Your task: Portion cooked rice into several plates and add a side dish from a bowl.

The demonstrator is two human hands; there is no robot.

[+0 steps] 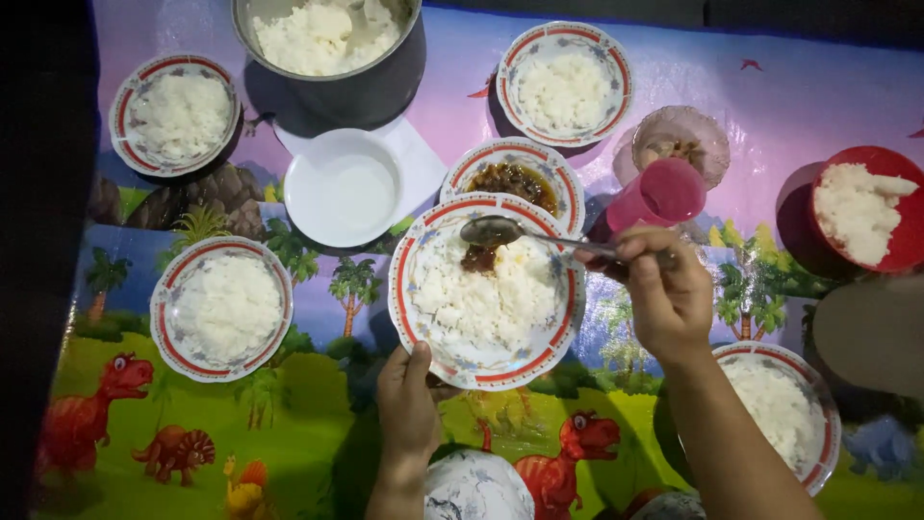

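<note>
My left hand (408, 404) grips the near rim of a red-rimmed plate of white rice (415, 306), held above the mat. My right hand (664, 294) holds a metal spoon (493, 230) by its handle, with the bowl of the spoon over the plate's far side. A small dab of brown food (478, 258) lies on the rice just under the spoon. Right behind the plate sits a matching bowl of dark brown food (517, 181).
Several more plates of rice lie around on a dinosaur-print mat (289, 424), with a red bowl of rice (861, 207) at right. A big metal pot of rice (332, 43), an empty white bowl (342, 188), a pink cup (654, 197) and a small glass dish (681, 140) stand behind.
</note>
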